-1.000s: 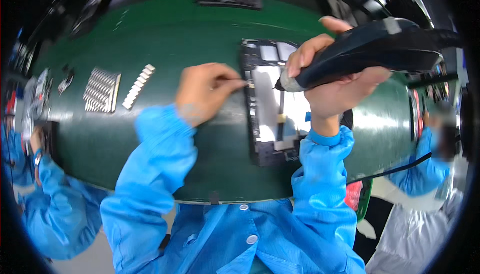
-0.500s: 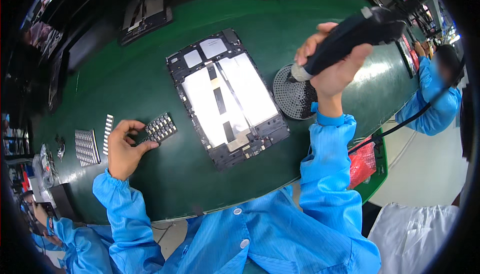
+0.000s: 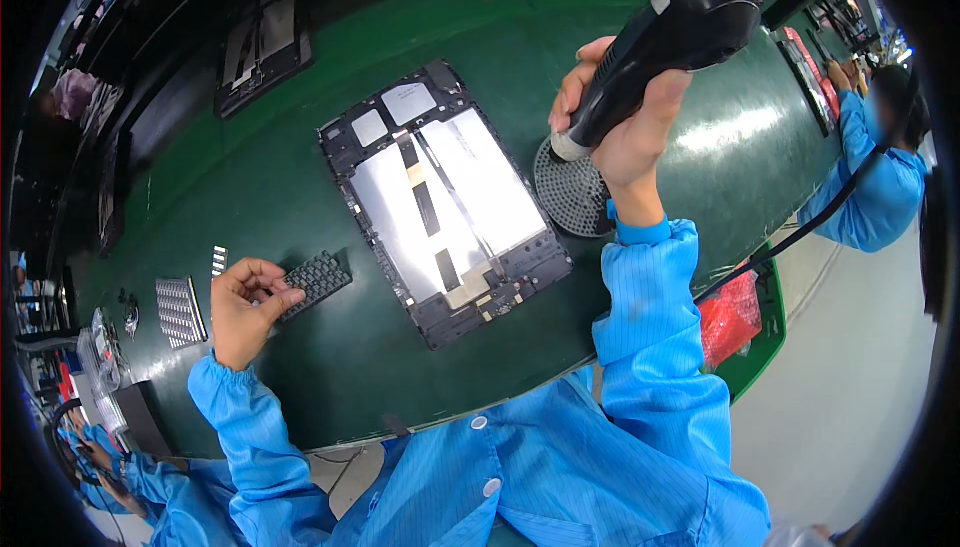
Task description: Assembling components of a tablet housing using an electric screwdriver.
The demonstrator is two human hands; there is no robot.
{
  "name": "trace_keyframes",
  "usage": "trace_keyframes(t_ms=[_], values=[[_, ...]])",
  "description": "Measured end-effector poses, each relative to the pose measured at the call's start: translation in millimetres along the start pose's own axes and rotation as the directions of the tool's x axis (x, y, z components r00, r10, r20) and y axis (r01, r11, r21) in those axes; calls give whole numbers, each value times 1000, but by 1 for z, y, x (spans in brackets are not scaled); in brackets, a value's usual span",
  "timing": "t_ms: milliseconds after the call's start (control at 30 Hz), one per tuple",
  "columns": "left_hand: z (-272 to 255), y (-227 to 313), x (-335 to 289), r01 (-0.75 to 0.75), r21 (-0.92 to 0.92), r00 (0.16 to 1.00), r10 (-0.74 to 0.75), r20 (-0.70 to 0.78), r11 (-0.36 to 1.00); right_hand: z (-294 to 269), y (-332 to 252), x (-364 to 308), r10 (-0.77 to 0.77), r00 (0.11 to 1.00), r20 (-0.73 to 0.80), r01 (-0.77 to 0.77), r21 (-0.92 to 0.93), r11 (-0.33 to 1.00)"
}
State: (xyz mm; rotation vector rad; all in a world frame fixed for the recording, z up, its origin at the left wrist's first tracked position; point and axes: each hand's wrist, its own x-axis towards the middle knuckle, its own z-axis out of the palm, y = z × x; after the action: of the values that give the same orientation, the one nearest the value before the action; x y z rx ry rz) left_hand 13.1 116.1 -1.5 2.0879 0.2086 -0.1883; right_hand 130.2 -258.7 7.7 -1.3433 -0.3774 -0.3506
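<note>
My left hand (image 3: 245, 312) pinches the near-left edge of a small dark sheet (image 3: 318, 280) set with rows of little rectangular pieces. My right hand (image 3: 630, 132) is wrapped around a black electric screwdriver (image 3: 655, 52), tilted with its pale nose pointing down to the left. Below that nose lies a round grey perforated screw tray (image 3: 565, 197); the driver's tip is hidden there. Between my hands an opened tablet (image 3: 478, 187) lies flat on the green table, its silver battery cells and black flex strips showing.
Left of my left hand are a striped sheet of parts (image 3: 180, 312) and a narrow white-patched strip (image 3: 219, 261). More opened tablets (image 3: 265, 47) lie along the far side. A green bin with red bubble wrap (image 3: 732, 319) stands right of the table edge. Co-workers (image 3: 875, 172) sit at both sides.
The view has shifted a little. My right hand and the screwdriver have moved left over the screw tray. The sheet in my left hand has tilted and looks darker.
</note>
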Motion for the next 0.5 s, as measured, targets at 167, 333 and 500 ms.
trace_keyframes(t_ms=[167, 333, 500], values=[[-1, -8, -5, -96, 56, 993, 99, -61, 994, 8, -1, -2, -32, 999, -35, 34, 53, 998], [24, 3, -2, -208, 307, 934, 282, -221, 929, 18, -32, 9, -209, 933, 293, 107, 331, 938], [34, 3, -8, -501, 399, 730, 623, -282, 768, 106, -26, 12, -151, 909, 388, -14, 392, 920]])
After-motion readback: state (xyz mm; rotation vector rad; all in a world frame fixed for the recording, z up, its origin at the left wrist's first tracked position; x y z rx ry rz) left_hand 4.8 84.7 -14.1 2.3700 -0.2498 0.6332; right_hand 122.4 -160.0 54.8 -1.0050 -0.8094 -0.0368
